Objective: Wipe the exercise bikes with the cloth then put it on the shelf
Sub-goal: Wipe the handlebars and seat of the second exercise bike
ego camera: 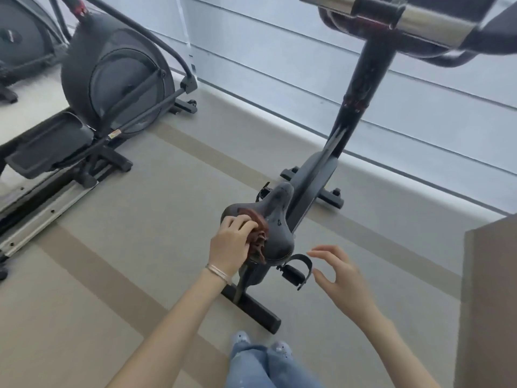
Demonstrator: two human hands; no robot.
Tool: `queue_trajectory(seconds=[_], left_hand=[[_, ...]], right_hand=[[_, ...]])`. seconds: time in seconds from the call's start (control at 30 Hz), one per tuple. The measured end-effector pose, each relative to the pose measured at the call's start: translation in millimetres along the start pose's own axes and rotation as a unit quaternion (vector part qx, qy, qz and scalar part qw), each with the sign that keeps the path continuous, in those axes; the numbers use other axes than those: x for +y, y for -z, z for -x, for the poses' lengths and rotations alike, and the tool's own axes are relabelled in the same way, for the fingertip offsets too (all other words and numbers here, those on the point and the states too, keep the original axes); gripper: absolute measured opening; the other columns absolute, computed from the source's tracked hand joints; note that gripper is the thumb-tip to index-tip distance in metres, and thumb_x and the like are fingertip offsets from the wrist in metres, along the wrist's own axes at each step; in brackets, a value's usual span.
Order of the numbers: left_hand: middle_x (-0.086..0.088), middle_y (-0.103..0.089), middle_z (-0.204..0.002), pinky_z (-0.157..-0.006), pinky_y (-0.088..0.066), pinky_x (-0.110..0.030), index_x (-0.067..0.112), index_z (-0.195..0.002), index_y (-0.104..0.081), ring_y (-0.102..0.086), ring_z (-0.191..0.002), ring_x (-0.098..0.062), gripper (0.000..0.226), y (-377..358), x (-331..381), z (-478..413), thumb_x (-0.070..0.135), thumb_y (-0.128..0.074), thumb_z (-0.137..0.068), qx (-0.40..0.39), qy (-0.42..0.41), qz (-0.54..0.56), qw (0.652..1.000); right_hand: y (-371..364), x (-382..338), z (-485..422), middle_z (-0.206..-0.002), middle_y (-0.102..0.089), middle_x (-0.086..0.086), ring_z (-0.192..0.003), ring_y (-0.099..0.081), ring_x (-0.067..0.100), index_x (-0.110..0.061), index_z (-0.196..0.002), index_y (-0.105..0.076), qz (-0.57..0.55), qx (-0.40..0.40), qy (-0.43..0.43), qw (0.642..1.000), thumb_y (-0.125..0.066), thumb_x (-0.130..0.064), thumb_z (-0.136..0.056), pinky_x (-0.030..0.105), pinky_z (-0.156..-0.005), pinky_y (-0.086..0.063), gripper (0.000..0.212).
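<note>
A black exercise bike (316,175) stands in front of me, its saddle (275,217) pointing away and its handlebar (414,26) at the top right. My left hand (230,243) presses a crumpled brown cloth (258,233) against the left rear of the saddle and grips it. My right hand (340,271) hovers to the right of the saddle, above the strapped pedal (296,271), fingers spread and holding nothing. A second machine, a dark elliptical trainer (112,85), stands at the upper left.
A brown box-like cabinet edge (489,289) rises at the right border. A window wall (363,88) runs behind the bike. The elliptical's rail (42,217) stretches along the left floor. My jeans and shoes (260,357) show at the bottom.
</note>
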State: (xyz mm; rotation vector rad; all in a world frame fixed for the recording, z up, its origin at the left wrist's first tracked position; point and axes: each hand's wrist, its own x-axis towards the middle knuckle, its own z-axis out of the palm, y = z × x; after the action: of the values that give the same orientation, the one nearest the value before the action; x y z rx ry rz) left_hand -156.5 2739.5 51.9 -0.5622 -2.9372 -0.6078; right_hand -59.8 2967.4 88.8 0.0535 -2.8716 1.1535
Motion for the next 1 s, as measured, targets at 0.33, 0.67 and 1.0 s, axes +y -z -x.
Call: queue_trajectory(seconds=[0.33, 0.67, 1.0], left_hand=[[-0.007, -0.061, -0.125, -0.098, -0.045, -0.041, 0.014, -0.123, -0.058, -0.055, -0.117, -0.029, 0.067, -13, 3, 6, 0.024, -0.083, -0.061, -0.008, -0.063, -0.156, 0.986], [0.001, -0.07, -0.11, -0.072, -0.055, -0.032, 0.019, -0.105, -0.069, -0.065, -0.098, -0.024, 0.051, 12, -61, -46, 0.008, -0.08, -0.057, 0.005, -0.102, -0.046, 0.994], [0.011, -0.069, -0.106, -0.077, -0.054, -0.026, 0.024, -0.097, -0.072, -0.06, -0.098, -0.014, 0.035, 21, -115, -43, 0.009, -0.076, -0.065, -0.068, -0.286, 0.074, 0.953]], right_hand=[[-18, 2, 5, -0.106, -0.057, -0.007, -0.097, -0.05, -0.002, -0.015, -0.104, -0.067, -0.018, -0.03, 0.02, 0.999, -0.065, 0.0, -0.08, -0.001, -0.083, -0.033, 0.028], [-43, -7, -15, -0.107, -0.058, -0.006, -0.097, -0.049, -0.012, -0.012, -0.103, -0.068, -0.011, 0.017, -0.033, 0.999, -0.063, 0.004, -0.079, -0.001, -0.083, -0.033, 0.029], [-84, -28, -20, -0.108, -0.059, -0.005, -0.101, -0.052, 0.002, -0.014, -0.102, -0.069, -0.004, 0.065, -0.139, 0.988, -0.066, 0.004, -0.077, 0.0, -0.084, -0.035, 0.032]])
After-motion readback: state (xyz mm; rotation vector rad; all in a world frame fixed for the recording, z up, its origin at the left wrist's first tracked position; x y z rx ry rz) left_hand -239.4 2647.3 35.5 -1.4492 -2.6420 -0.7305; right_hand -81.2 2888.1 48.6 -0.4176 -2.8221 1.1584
